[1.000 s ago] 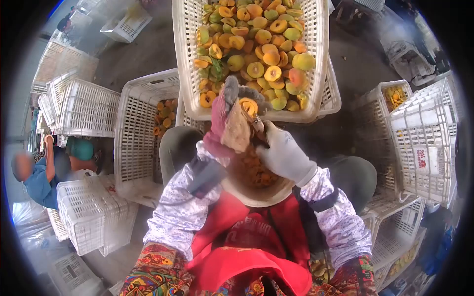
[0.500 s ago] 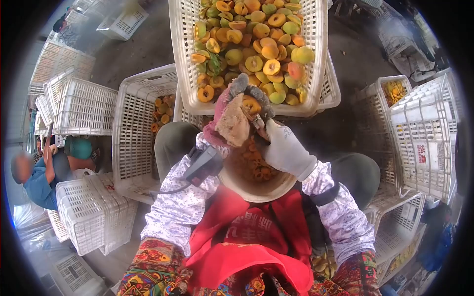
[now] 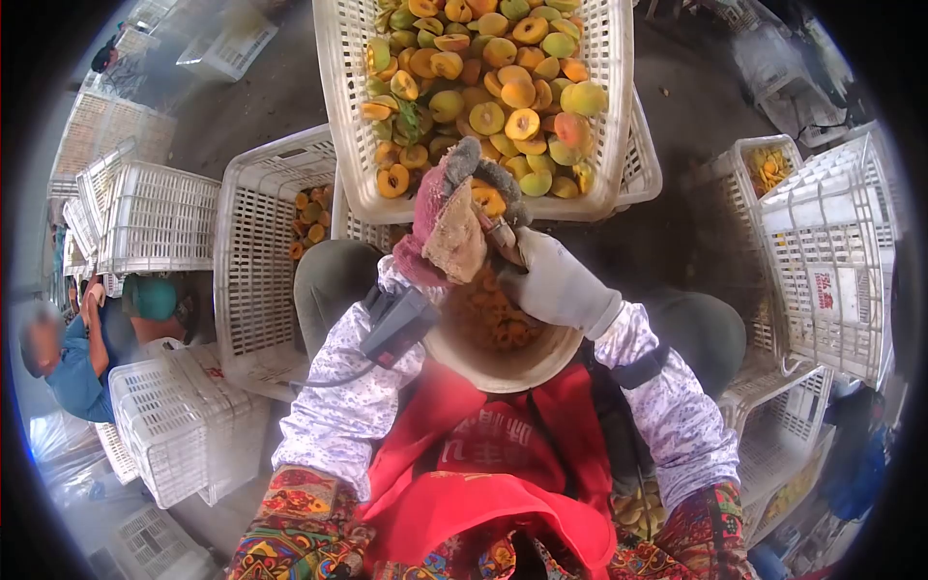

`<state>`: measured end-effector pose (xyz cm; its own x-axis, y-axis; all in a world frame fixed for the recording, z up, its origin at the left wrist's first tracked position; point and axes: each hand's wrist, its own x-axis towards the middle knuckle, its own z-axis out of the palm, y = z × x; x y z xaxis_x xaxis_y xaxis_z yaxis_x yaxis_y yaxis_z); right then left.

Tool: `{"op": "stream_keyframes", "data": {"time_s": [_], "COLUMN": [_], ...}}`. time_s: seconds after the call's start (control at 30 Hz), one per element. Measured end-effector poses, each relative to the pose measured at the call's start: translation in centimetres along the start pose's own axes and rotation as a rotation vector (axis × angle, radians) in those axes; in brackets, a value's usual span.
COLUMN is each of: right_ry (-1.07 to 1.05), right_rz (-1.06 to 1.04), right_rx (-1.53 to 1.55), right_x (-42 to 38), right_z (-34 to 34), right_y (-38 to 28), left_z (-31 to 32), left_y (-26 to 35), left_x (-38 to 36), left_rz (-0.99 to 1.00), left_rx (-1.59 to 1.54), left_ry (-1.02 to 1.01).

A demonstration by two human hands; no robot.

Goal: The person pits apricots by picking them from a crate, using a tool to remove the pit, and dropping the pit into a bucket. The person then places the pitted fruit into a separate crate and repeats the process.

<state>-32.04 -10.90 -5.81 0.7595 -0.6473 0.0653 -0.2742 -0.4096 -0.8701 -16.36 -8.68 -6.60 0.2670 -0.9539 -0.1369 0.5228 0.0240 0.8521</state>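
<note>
Head view: left hand [image 3: 447, 215] — gloved fingers curled round an orange fruit piece [image 3: 488, 201]; right hand [image 3: 563, 283] grips a tool [image 3: 502, 235], tip at the fruit. Bucket [image 3: 507, 383] below the fingers, crate [image 3: 340, 106] beyond. Risk — soft flesh might give, so the tip could skid into the left fingers.

crate [image 3: 617, 116]: plastic | left glove [image 3: 452, 227]: rough cloth | right glove [image 3: 563, 285]: smooth cloth | tool [image 3: 502, 234]: metal

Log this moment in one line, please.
Left hand: fruit piece held | Right hand: small tool, tip at fruit piece | Bucket below: orange pieces | Crate ahead: fruit, some halved
</note>
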Motion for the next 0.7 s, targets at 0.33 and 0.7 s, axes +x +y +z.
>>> {"op": "stream_keyframes", "data": {"time_s": [0.33,0.7], "right_ry": [-0.497,-0.541], "right_rz": [0.628,0.429], "right_rx": [0.866,0.485], "right_x": [0.3,-0.5], "right_z": [-3.2,-2.0], "right_y": [-2.4,-4.1], "left_z": [0.5,1.5], "left_y": [1.1,4.1], "left_x": [-0.1,-3.7], "left_rz": [-0.026,0.084], "left_rx": [-0.137,0.406], "left_ry": [-0.088,0.222]}}
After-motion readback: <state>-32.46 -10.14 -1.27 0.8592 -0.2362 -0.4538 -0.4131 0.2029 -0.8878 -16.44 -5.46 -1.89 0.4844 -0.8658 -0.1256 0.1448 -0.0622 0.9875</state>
